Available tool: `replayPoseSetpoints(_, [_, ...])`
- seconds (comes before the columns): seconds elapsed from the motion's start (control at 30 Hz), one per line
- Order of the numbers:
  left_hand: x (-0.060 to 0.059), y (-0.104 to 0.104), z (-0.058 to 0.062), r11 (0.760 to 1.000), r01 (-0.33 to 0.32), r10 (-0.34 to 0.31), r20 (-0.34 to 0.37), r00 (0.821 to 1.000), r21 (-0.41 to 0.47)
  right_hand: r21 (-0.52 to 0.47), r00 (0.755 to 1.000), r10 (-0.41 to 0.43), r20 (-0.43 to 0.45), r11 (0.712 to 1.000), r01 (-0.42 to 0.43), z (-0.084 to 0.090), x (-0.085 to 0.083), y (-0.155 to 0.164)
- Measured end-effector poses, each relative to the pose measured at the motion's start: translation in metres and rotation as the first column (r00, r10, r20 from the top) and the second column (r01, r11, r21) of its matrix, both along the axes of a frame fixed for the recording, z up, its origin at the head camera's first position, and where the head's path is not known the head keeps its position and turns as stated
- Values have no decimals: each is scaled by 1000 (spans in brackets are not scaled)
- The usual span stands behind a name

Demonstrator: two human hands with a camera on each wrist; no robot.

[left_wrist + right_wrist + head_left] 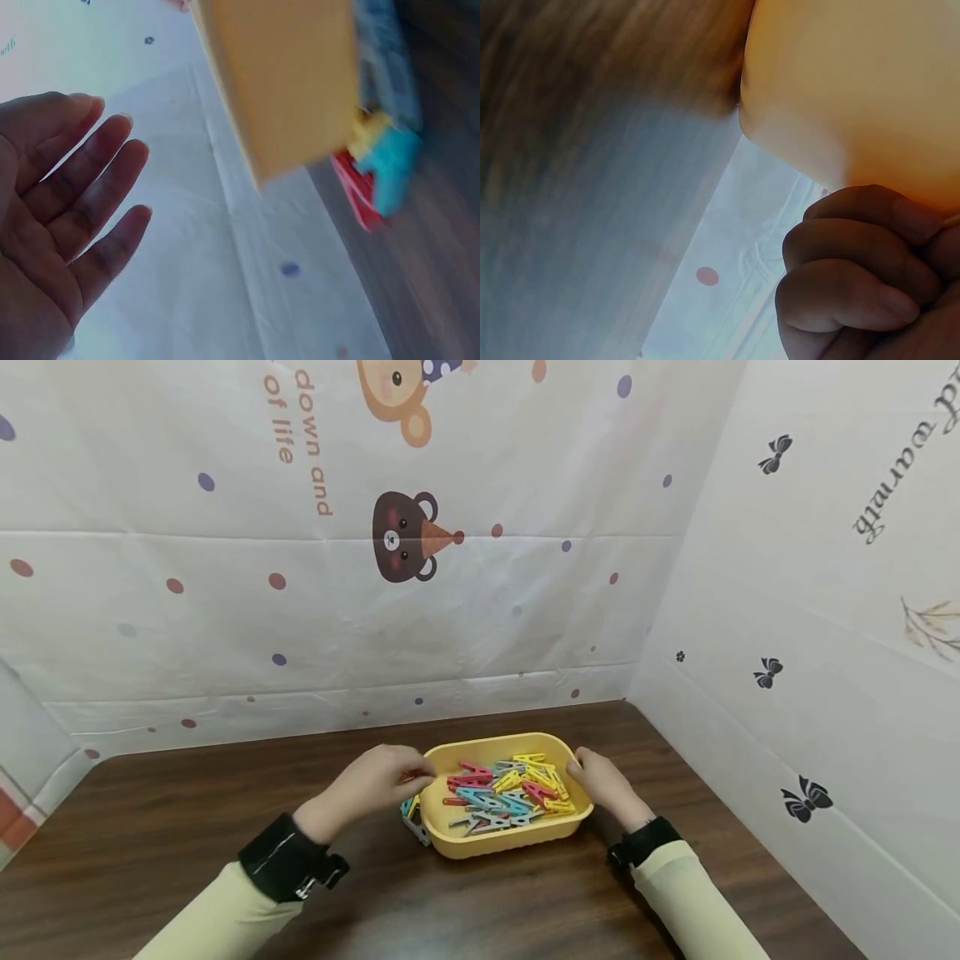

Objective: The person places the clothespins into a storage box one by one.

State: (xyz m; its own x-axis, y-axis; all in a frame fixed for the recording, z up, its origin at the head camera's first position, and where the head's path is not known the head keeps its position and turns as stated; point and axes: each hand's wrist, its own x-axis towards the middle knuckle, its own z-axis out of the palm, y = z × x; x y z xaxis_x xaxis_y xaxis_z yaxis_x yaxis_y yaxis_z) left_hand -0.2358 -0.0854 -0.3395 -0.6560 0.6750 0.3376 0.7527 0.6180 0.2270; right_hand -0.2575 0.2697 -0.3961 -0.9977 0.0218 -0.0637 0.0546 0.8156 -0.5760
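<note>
A yellow tray (pixel 501 847) sits on a dark wooden table (pixel 172 827) and holds several coloured clothes pegs (pixel 510 789). A few pegs (pixel 412 815) hang clipped on the outside of its left end; in the left wrist view these clipped pegs (pixel 375 176) show red, blue and yellow beside the tray wall (pixel 285 82). My left hand (pixel 384 782) hovers by the tray's left rim, and the left wrist view shows this hand (pixel 67 217) with straight fingers and nothing in it. My right hand (pixel 602 785) grips the right rim, its fingers (pixel 847 277) curled against the tray wall (pixel 855 90).
A white printed sheet with bears and dots (pixel 375 568) closes the back just behind the table. A similar sheet with bows (pixel 825 677) walls off the right side. Bare tabletop lies left of the tray and in front of it.
</note>
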Motion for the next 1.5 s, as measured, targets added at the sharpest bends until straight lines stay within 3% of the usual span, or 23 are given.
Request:
replayPoseSetpoints(0.17, [7, -28, -15, 1000, 3, -3, -7, 1000, -13, 2, 1000, -7, -11, 1000, 7, 1, 2, 1])
replayPoseSetpoints(0.27, [7, -34, -29, 997, 18, -19, -13, 1000, -73, 5, 1000, -7, -9, 1000, 7, 2, 2, 1])
replayPoseSetpoints(0.43, [6, -28, -51, 982, 33, -42, -42, 998, -187, 6, 1000, -13, 6, 1000, 13, 2, 4, 2])
replayPoseSetpoints(0.67, [3, -12, -64, 979, 53, -70, -85, 994, -196, 1, 1000, -3, -1, 1000, 3, 3, 4, 1])
replayPoseSetpoints(0.9, [3, -10, -64, 978, 53, -69, -76, 995, -204, -7, 1000, -14, 11, 1000, 14, -1, 3, 0])
replayPoseSetpoints(1.17, [8, -22, -59, 980, 90, -76, 80, 994, -178, -12, 1000, -11, 18, 1000, 11, -3, 1, 0])
replayPoseSetpoints(1.33, [14, -34, -43, 980, 52, -32, 108, 994, -190, -10, 1000, -12, 13, 1000, 12, -3, 0, 0])
replayPoseSetpoints(1.5, [13, -43, -16, 980, 13, -11, 14, 1000, -196, -7, 1000, -9, 12, 1000, 9, -1, -1, -1])
